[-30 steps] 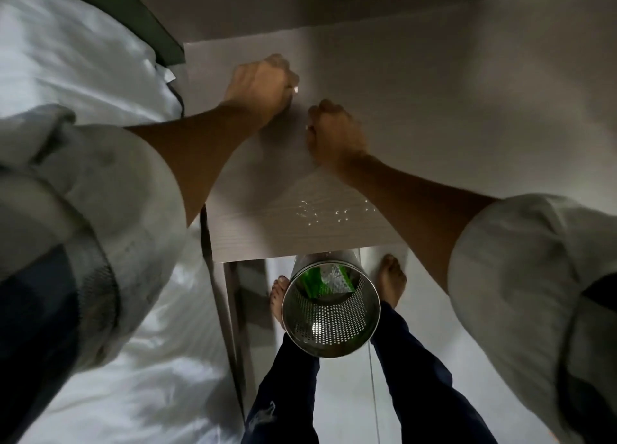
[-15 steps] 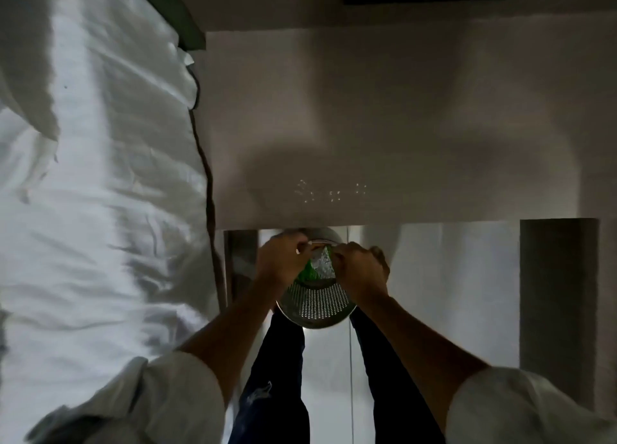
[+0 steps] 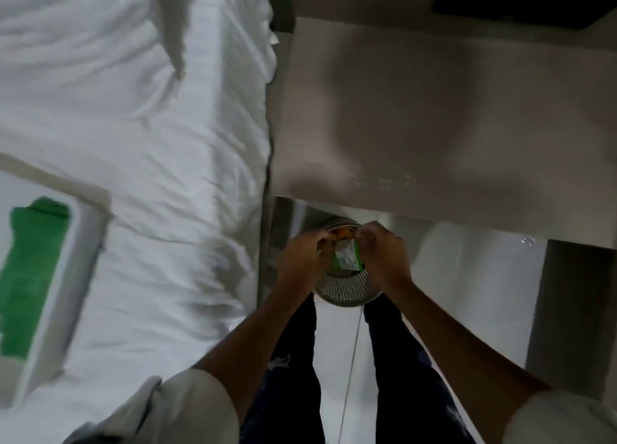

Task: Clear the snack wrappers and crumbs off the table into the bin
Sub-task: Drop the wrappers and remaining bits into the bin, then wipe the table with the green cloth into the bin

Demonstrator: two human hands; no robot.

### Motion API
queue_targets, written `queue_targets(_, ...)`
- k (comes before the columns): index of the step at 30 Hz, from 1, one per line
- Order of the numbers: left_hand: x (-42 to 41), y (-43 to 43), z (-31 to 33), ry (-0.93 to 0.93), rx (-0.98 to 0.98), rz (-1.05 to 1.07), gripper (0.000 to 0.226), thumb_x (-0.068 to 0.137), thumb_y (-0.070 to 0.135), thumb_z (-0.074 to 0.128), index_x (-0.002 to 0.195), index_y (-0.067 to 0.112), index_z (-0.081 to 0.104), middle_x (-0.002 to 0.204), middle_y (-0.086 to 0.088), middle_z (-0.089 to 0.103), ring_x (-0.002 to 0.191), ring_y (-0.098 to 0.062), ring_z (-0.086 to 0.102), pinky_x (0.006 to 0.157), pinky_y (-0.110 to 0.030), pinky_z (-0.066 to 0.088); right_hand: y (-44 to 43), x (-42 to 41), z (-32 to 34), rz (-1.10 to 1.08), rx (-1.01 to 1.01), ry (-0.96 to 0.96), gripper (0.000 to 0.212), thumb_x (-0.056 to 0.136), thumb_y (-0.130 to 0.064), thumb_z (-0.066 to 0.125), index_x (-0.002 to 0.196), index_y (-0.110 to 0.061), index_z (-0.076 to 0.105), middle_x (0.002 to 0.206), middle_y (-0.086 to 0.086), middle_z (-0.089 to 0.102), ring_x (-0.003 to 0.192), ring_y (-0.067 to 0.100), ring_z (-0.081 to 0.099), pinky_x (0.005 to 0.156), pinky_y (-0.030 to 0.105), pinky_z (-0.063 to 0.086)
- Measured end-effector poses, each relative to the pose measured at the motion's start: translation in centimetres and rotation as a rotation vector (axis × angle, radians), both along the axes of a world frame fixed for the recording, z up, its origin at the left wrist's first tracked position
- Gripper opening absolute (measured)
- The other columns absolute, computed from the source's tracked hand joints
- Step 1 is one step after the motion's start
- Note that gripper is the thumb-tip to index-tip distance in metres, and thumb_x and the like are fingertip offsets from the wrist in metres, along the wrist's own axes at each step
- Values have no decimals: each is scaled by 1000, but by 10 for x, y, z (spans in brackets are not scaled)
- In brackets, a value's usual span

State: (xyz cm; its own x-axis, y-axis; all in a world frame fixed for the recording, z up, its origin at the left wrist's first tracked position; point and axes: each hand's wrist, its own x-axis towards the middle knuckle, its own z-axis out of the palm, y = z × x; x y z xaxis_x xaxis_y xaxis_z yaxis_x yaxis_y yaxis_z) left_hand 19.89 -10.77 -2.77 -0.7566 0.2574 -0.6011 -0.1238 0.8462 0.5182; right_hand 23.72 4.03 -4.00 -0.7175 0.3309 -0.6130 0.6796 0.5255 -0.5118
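Metal bin (image 3: 347,288) sits under the table (image 3: 434,109) edge; left hand (image 3: 302,260) and right hand (image 3: 384,260), on the tabletop a second ago, now clutch wrappers (image 3: 347,255) over it. Crumbs (image 3: 384,181) remain above.

Both hands are down at the bin (image 3: 347,288), which stands on the floor between the person's legs. The left hand (image 3: 302,260) and right hand (image 3: 384,258) are curled at its rim, with a green-and-silver wrapper (image 3: 347,258) between them over the opening. Beyond the hands, crumbs (image 3: 384,179) lie near the tabletop (image 3: 434,109) edge. Left of the hands lies a white bed (image 3: 133,143).
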Motion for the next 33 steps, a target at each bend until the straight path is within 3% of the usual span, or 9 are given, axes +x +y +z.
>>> queue_targets(6,-46,-78,99,523,187,492,15,91,17,58,98,24,69,94,0,76,70,-13,67,68,-26,53,-89,-82,85,35,-233,352,21,97,-10,44,105,-15,63,86,8,73,74,24,67,71,45,58)
queue_targets(9,-60,-145,145,717,252,681,19,88,17,57,94,30,68,82,9,71,50,-1,53,52,-14,42,-151,-117,130,167,-361,486,20,94,-10,50,106,-16,63,86,7,74,74,21,69,73,39,57)
queue_targets(12,-64,-218,175,837,115,781,14,88,26,58,94,36,65,81,18,69,62,-2,63,58,-17,50,-211,-140,161,370,-378,569,20,91,-10,52,104,-18,65,91,5,74,81,19,68,76,27,52)
queue_targets(14,-62,-266,181,764,-39,805,17,85,34,61,101,38,62,88,20,67,75,-4,65,67,-30,57,-249,-149,173,570,-394,608,24,90,-5,51,106,-14,67,97,7,72,88,23,66,80,35,53)
queue_targets(17,-59,-325,172,471,-216,705,59,72,47,72,127,36,50,117,9,62,104,-15,59,91,-48,53,-295,-158,183,855,-361,593,27,88,-2,53,109,-14,66,104,7,65,94,25,61,80,40,54)
queue_targets(22,-66,-363,148,44,-177,527,120,42,73,72,144,37,20,131,0,55,116,-22,58,102,-50,47,-329,-157,185,850,-382,638,20,86,-3,57,100,-16,64,95,3,62,85,19,59,69,36,56)
queue_targets(24,-73,-365,136,17,-198,468,110,44,66,80,137,29,36,117,1,59,112,-24,59,97,-41,48,-323,-150,179,781,-406,629,19,86,-3,55,99,-14,65,95,3,63,83,19,60,69,39,57)
queue_targets(28,-84,-361,126,140,-265,368,42,56,50,87,79,28,60,98,-1,55,106,-21,48,87,-31,42,-301,-136,167,705,-410,563,19,89,-5,53,101,-15,65,95,1,62,84,16,60,71,41,57)
queue_targets(33,-81,-340,162,233,7,629,30,79,31,77,103,36,60,93,21,65,87,-1,65,77,-27,55,-270,-131,152,511,-456,542,14,89,-10,58,96,-20,66,89,-2,67,79,9,63,72,29,56)
